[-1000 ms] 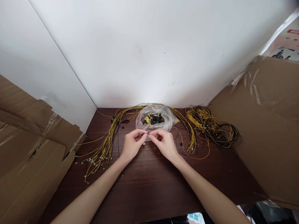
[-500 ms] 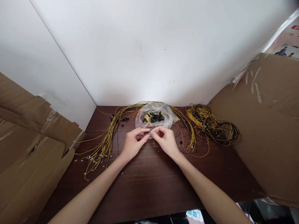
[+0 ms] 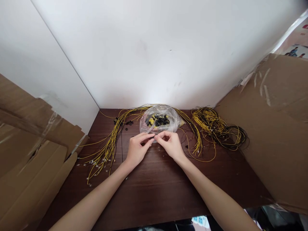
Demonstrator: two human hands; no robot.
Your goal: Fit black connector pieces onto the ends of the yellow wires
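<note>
My left hand point(image 3: 139, 146) and my right hand point(image 3: 169, 144) meet fingertip to fingertip just in front of a clear plastic bag point(image 3: 176, 117). Thumb and forefinger of the left are pinched on a small dark piece, mostly covered by the fingers. The right thumb and forefinger pinch close against its other end; what they hold is too small to make out. Inside the open bag lie many small black parts point(image 3: 161, 121) and yellow parts point(image 3: 151, 121). Long yellow and black wires point(image 3: 117, 128) arch behind the bag, their ends spread at the left.
A tangled coil of yellow and black wires point(image 3: 208, 120) lies at the right. Several loose black bits point(image 3: 129, 123) sit left of the bag on the dark wooden table point(image 3: 154, 189). Cardboard sheets point(image 3: 276, 128) flank both sides, and a white wall point(image 3: 154, 57) stands behind.
The left fingers have closed slightly over the small dark piece, so less of it shows. Both hands otherwise stay in nearly the same place.
</note>
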